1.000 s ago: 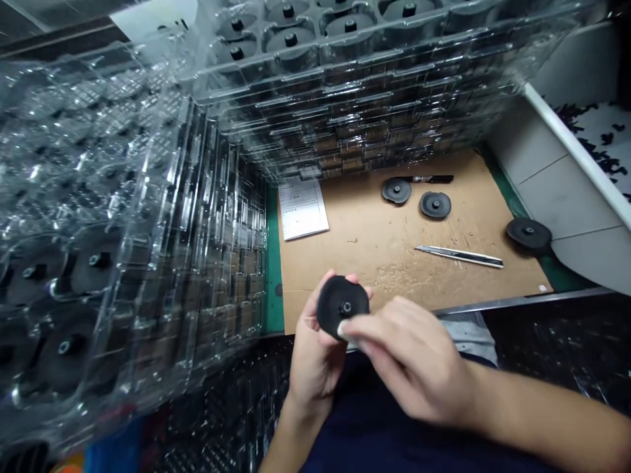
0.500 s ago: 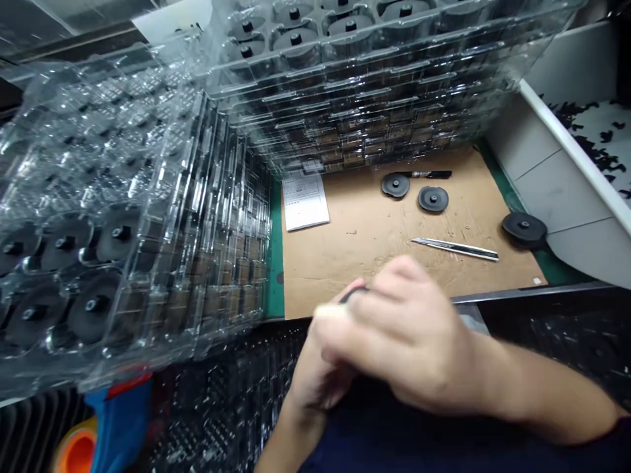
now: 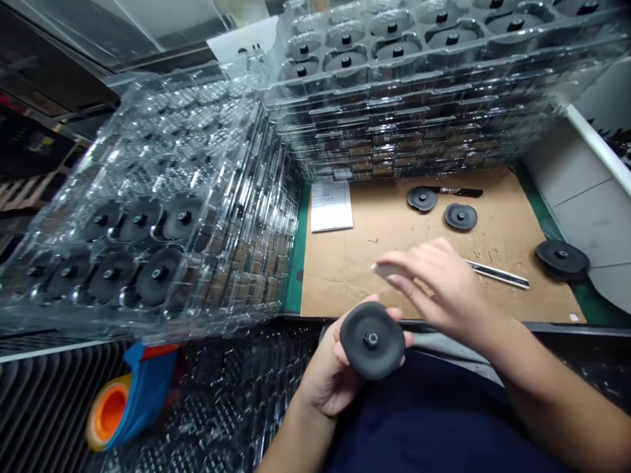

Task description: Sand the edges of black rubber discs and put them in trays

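Cardboard mat [image 3: 345,282], left hand [image 3: 325,384] cupping black disc [image 3: 359,355] stud-up, right hand [image 3: 438,282] pinching white scrap [image 3: 382,269]

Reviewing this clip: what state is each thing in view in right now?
Left hand: gripping a black disc, hub toward the camera.
Right hand: pinching a small white pad.
Clear plastic trays: stacked, holding more discs.
Utility knife: lying on the cardboard sheet.
Marker: lying down, touching a disc.
Paper sheet: lying flat.
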The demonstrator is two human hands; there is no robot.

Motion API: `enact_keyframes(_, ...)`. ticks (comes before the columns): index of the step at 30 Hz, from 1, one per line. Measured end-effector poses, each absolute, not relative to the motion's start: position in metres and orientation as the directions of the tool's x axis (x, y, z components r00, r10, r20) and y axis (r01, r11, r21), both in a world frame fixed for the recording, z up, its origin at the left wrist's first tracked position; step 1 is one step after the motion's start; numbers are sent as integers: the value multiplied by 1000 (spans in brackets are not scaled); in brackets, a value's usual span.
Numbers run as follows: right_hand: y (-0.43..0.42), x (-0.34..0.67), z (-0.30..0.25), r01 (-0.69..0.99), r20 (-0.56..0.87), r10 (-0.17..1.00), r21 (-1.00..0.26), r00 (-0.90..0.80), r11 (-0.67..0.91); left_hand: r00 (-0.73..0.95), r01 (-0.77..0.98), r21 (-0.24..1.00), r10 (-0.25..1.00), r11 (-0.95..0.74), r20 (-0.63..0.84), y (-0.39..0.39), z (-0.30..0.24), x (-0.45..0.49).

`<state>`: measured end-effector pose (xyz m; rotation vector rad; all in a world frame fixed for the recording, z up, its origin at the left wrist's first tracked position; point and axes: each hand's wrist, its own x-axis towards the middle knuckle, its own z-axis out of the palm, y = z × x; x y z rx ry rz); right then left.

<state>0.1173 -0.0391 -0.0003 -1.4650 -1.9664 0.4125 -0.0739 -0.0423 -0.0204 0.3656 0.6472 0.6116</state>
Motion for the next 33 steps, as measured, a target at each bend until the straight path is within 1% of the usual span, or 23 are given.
enact_keyframes(2,-43,126,-31,734,153,987,-666,-44,136,707,-440,393,582,807,-403,-41,-19,-78)
enact_keyframes(4,-55,126,-66,666,-15,1000,-746,-16,-1,730,-479,331,579,813,-363,-40,-19,-81)
enact_keyframes(5,-62,124,-81,634,-79,996,-773,-39,-36,729,-495,319,587,808,-353,-39,-20,-82)
enact_keyframes(8,-78,118,-103,595,-145,986,-801,-88,-65,724,-520,297,598,801,-343,-38,-23,-84)
enact_keyframes(10,-76,118,-92,573,-148,989,-812,-18,-111,717,-518,302,599,800,-356,-37,-24,-83)
enact_keyframes(12,-67,118,-63,546,-103,990,-827,93,-137,695,-519,320,609,793,-382,-36,-24,-81)
enact_keyframes(13,-62,116,-45,540,-45,990,-834,133,-110,675,-525,333,622,783,-397,-36,-24,-80)
enact_keyframes(14,-57,112,-28,539,39,990,-841,135,-40,649,-535,351,640,768,-411,-35,-23,-78)
enact_keyframes(15,-54,105,-13,535,136,985,-843,108,57,618,-547,374,663,749,-423,-35,-23,-77)
enact_keyframes(17,-52,90,6,516,335,942,-803,-23,298,546,-563,435,711,703,-443,-34,-21,-74)
enact_keyframes(18,-53,82,11,494,401,912,-777,-89,390,507,-570,467,736,676,-448,-33,-19,-73)
enact_keyframes(19,-53,76,13,467,437,886,-758,-155,456,468,-578,494,760,649,-452,-32,-18,-72)
enact_keyframes(21,-52,70,11,417,441,861,-754,-252,508,394,-594,532,795,603,-461,-31,-15,-69)
enact_keyframes(23,-46,70,8,414,419,865,-761,-275,500,349,-608,554,818,569,-457,-30,-13,-64)
enact_keyframes(25,-42,70,6,467,448,881,-753,-150,463,357,-602,571,827,559,-434,-29,-12,-59)
enact_keyframes(27,-45,69,2,523,493,870,-737,-17,428,370,-593,585,833,553,-412,-28,-12,-55)
enact_keyframes(28,-49,68,-1,540,508,861,-725,0,428,367,-592,591,836,549,-408,-27,-12,-54)
enact_keyframes(31,-64,70,-12,542,507,857,-697,-91,469,320,-615,588,848,524,-422,-27,-14,-54)
enact_keyframes(33,-67,74,-17,535,463,886,-740,-37,409,311,-622,577,843,530,-439,-28,-17,-52)
